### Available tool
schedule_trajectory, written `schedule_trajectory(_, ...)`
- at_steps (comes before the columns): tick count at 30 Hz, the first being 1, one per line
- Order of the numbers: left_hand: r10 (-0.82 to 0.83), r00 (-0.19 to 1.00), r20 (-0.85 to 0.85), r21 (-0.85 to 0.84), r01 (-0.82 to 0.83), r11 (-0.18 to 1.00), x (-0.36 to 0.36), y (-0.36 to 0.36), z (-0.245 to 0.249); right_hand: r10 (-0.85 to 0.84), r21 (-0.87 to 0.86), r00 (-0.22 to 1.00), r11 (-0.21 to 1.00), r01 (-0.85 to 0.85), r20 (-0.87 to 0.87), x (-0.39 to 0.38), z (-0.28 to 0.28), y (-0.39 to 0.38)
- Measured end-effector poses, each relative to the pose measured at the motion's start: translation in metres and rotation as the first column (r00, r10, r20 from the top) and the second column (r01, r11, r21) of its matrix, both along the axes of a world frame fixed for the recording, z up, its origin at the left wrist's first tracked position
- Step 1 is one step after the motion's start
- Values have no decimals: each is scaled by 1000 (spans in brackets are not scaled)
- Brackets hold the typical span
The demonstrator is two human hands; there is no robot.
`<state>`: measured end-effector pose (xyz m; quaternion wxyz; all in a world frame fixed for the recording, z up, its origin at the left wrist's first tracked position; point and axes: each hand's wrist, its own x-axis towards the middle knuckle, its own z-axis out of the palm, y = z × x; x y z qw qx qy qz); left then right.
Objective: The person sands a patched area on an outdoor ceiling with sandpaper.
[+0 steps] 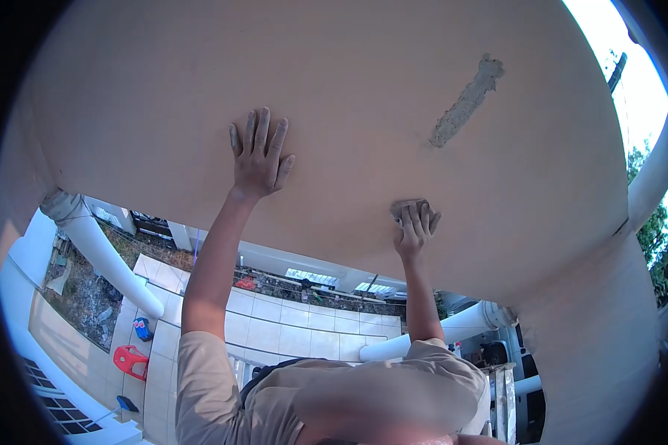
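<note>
A broad, smooth beige plastered surface [334,133] spreads over most of the view. My left hand [258,159] rests flat on it, fingers spread and dusty, holding nothing. Lower and to the right, my right hand [414,222] presses a small, flat brownish piece like sandpaper [407,204] against the surface, its fingers bent over it. Part of that piece is hidden under the fingers. Above the right hand runs a rough grey unplastered strip [464,104], slanting up to the right.
Far below lies a pale tiled floor [274,319]. A red plastic stool [131,361] and a blue item [142,328] stand there. White columns [111,252] rise on both sides. Metal framing [503,393] shows at lower right, near my body.
</note>
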<state>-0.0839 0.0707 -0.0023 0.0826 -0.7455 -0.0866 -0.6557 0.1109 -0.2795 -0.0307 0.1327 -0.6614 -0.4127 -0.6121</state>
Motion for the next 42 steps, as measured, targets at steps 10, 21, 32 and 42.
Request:
schedule_trajectory(10,-13,1000,18,92,11,996,8,2,2,-22,398,964,908,129,-264,-9,-88,13)
schedule_trajectory(21,-46,999,-21,418,50,907,24,-26,106,378,908,835,39,417,-400,39,-64,-86)
schedule_trajectory(32,77,997,-15,469,-61,881,21,-15,105,497,785,763,-229,576,-414,97,-67,-201)
schedule_trajectory(42,104,993,-60,539,-55,841,19,-17,106,626,854,763,-299,425,-161,123,-144,-254)
